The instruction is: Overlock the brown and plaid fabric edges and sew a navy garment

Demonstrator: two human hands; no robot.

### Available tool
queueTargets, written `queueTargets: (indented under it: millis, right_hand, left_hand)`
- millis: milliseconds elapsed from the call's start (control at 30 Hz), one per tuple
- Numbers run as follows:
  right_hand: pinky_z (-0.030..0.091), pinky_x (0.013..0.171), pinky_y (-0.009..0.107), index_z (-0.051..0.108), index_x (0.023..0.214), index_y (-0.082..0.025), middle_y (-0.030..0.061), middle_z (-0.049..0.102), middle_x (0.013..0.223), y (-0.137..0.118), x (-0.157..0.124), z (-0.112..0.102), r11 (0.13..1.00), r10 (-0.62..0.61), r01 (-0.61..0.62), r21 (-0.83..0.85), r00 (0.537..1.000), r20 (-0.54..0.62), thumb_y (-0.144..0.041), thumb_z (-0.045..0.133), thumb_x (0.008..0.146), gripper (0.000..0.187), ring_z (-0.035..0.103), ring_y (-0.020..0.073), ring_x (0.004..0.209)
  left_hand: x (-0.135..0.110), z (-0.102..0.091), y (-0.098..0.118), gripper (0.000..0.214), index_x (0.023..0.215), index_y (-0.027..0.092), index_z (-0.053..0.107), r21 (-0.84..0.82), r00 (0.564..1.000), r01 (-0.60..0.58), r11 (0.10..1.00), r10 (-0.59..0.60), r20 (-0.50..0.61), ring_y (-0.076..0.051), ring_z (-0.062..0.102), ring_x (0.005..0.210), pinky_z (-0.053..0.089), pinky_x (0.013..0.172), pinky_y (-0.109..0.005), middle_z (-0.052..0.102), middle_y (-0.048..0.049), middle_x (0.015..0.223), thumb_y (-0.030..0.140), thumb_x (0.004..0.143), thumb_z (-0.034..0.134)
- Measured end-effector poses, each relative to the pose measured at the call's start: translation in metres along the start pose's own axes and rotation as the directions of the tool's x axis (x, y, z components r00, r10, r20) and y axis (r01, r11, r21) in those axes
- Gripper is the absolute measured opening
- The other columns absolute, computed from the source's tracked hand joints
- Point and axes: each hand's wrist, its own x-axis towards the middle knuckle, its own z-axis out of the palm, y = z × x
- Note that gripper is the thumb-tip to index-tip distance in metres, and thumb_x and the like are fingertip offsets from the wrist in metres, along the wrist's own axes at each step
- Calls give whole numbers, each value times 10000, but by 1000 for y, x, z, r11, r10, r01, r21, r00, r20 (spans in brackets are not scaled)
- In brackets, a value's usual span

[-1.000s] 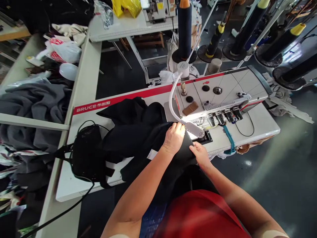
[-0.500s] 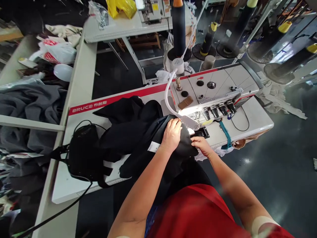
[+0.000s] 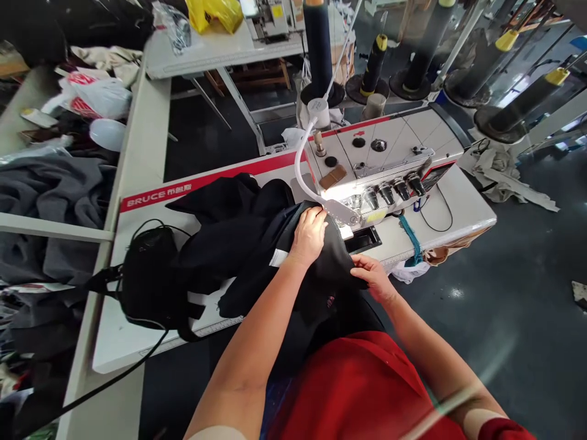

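While a person in a red top (image 3: 353, 391) leans over a white sewing table (image 3: 137, 342), a cluttered garment workshop spreads around them: a dark floor (image 3: 504, 318), a second sewing machine (image 3: 270, 18) on a far table, tall thread cones (image 3: 373, 55) on stands at the upper right, and a heap of grey cloth (image 3: 50, 195) near a plastic bag with red print (image 3: 94, 95) on the left.

On the table stands an overlock sewing machine (image 3: 389, 177), its white gooseneck lamp (image 3: 300, 171) curving down toward the needle area and teal thread (image 3: 411, 239) hanging at its front. A black bag (image 3: 147, 275) with straps sits at the table's left end.

A black garment (image 3: 257, 269) lies across the tabletop, mostly bunched to the left of the machine, with more of it trailing off the near edge toward the person's body. The left hand (image 3: 308, 237) lies open and flat on the cloth, pressing it just beside the lamp head (image 3: 342, 211). The right hand (image 3: 373, 278) curls around the cloth's edge, gripping it between fingers and thumb. A small white label (image 3: 278, 258) shows on the cloth. How much has been sewn cannot be told: no stitching shows on the dark cloth, and the needle is hidden.
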Motion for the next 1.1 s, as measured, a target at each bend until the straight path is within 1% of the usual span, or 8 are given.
queueTargets:
  millis: [133,300,467,600,700,800,900,1100]
  right_hand:
    - [454,829,304,640,1127,-229,17,679,940,-8,4,11,997,19,-21,73,999,37,-205,688,667,464,610,163,832]
    - [460,768,293,705,1001,-203,9,696,853,-9,6,19,999,-6,7,47,1000,-26,-214,686,673,328,608,171,793]
    - [448,820,315,708,1014,-229,0,702,893,-12,3,31,994,-12,18,112,998,-59,-229,701,675,339,611,184,834]
    - [453,781,315,710,1014,-233,3,704,856,-20,4,41,985,25,-11,172,996,-81,-222,704,675,339,613,181,782]
    - [449,794,314,707,1022,-232,7,701,876,-26,4,44,983,37,-26,179,998,-59,-230,694,698,324,610,179,798]
    - [430,849,313,703,1035,-239,7,692,944,-30,4,43,993,19,-12,113,998,-61,-228,671,728,310,595,185,882]
    - [411,894,329,693,1066,-252,5,677,1006,-33,5,40,999,-2,5,42,998,-57,-229,640,754,317,581,190,924]
    - [387,943,347,685,1090,-265,6,663,1042,-38,6,42,981,-91,75,-178,993,-80,-221,587,784,325,560,204,989]
  left_hand:
    - [-1,-1,1,265,1102,126,579,-4,1000,-1,1000,1,-13,-243,475,1114,424,963,-384,550,-126,1135,174,910,402]
    - [2,0,-9,262,1113,141,579,-53,999,1,999,-4,-43,-222,498,1068,437,956,-369,560,-109,1136,170,894,439]
    - [2,-9,-16,283,1138,147,568,-116,994,-18,993,6,-107,-211,510,1092,438,984,-367,572,-100,1157,139,873,471]
    - [-12,-37,1,233,1089,160,580,-81,981,-83,993,67,-181,-214,532,1059,447,962,-389,620,-83,1048,150,874,490]
    - [-30,-54,24,157,1010,182,589,-157,985,-153,976,138,-99,-177,563,920,485,868,-344,632,-39,900,166,866,529]
    - [-40,-55,41,146,1000,178,577,-235,990,-137,962,139,-8,-152,572,874,503,807,-299,622,-37,901,145,875,510]
    - [-40,-47,43,143,988,159,570,-183,987,-157,970,162,15,-147,586,854,509,790,-284,622,-45,906,121,883,481]
    - [-30,-50,41,125,950,110,559,104,917,-398,911,396,44,-143,597,750,489,648,-252,617,-52,833,85,873,464]
